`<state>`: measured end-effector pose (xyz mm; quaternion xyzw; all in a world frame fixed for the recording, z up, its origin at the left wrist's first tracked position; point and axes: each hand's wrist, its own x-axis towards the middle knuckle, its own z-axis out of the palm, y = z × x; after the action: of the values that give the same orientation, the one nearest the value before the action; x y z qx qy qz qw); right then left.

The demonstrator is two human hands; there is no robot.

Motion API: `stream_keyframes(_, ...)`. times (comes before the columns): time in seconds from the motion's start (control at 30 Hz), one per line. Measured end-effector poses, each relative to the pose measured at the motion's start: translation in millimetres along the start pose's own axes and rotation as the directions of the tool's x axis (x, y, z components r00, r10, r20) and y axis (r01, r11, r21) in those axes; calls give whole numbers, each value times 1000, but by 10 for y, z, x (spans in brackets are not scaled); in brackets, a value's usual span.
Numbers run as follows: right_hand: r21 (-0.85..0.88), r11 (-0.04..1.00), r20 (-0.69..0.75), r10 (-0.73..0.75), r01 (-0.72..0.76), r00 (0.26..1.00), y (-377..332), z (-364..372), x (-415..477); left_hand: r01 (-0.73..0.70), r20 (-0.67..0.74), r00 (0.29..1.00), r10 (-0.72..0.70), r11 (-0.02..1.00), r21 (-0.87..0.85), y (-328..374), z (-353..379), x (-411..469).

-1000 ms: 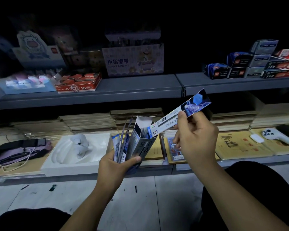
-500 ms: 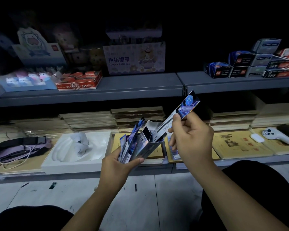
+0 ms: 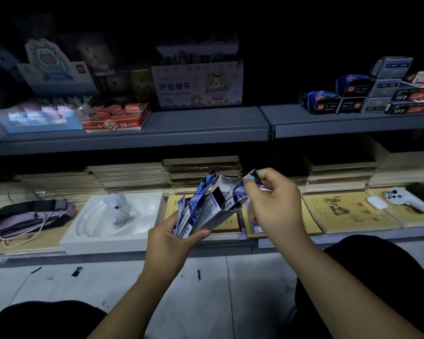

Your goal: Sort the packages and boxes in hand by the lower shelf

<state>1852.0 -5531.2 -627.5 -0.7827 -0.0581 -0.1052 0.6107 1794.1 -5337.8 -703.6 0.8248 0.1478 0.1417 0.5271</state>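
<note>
- Left hand (image 3: 174, 243) is wrapped around the bottom of a tall open box (image 3: 216, 211), thumb across the front, with a few flat blue packs (image 3: 194, 206) squeezed in the same grip, fanned out on the far-left side of the box.
- Right hand (image 3: 274, 204) is up by the box's open top, fingertips pinching the top end of one more slim pack (image 3: 251, 178) that's mostly down inside the opening. Only the shiny blue tip pokes out above the fingers.
- Box is tilted, its mouth leaning toward the right hand, held in the air over the front edge of the bottom shelf (image 3: 132, 250).
- Just left of the left hand: a white tray (image 3: 83, 231) with a little white plush figure (image 3: 118, 209) lying in it. Further left, a purple and black pouch (image 3: 27, 218) with a white cord.
- Right of the right hand: yellowish booklets (image 3: 348, 211) lying flat, then a white handheld gadget (image 3: 409, 200) way out at the edge.
- Behind both hands, stacks of brown notebooks (image 3: 132, 177).
- Above them on the grey upper shelf (image 3: 206, 123): a red 2B box (image 3: 115, 117), a finger bandage display box (image 3: 196, 84), and stacked small boxes (image 3: 367, 94) up to the right.
- Lighting's super dim, so the print on the packs is unreadable.
</note>
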Motion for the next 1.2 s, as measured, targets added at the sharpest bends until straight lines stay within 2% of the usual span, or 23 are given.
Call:
stream_keyframes(0.17, -125, 992, 102, -1, 14, 995, -8, -1, -53, -34, -16, 999, 35, 999, 42, 34, -5, -17)
stream_keyframes(0.37, -206, 976, 243, 118, -67, 963, -19, 32, -80, -130, -14, 991, 134, 980, 149, 21, 4, -31)
stream_keyframes(0.53, -156, 966, 287, 245, -208, 926, -68, 30, -95, -169, -2, 985, 172, 970, 173, -46, 7, -13)
stream_keyframes(0.67, -17, 945, 340, 312, -326, 887, -63, 37, -99, -210, -7, 976, 216, 956, 207, -49, 10, -12)
stream_keyframes(0.87, 7, 902, 512, 368, -432, 776, -93, 39, -125, -267, -23, 960, 280, 936, 229, -66, 7, -5)
stream_keyframes(0.97, -39, 898, 601, 371, -437, 708, -178, -3, -132, -303, -30, 948, 317, 927, 220, -48, -19, -16)
stream_keyframes(1.1, -123, 893, 652, 401, -432, 644, -225, -34, -116, -358, -38, 927, 374, 908, 215, -3, -27, -60)
stream_keyframes(1.2, -151, 891, 663, 413, -429, 624, -163, -11, -78, -373, -22, 922, 386, 903, 215, 10, -49, -32)
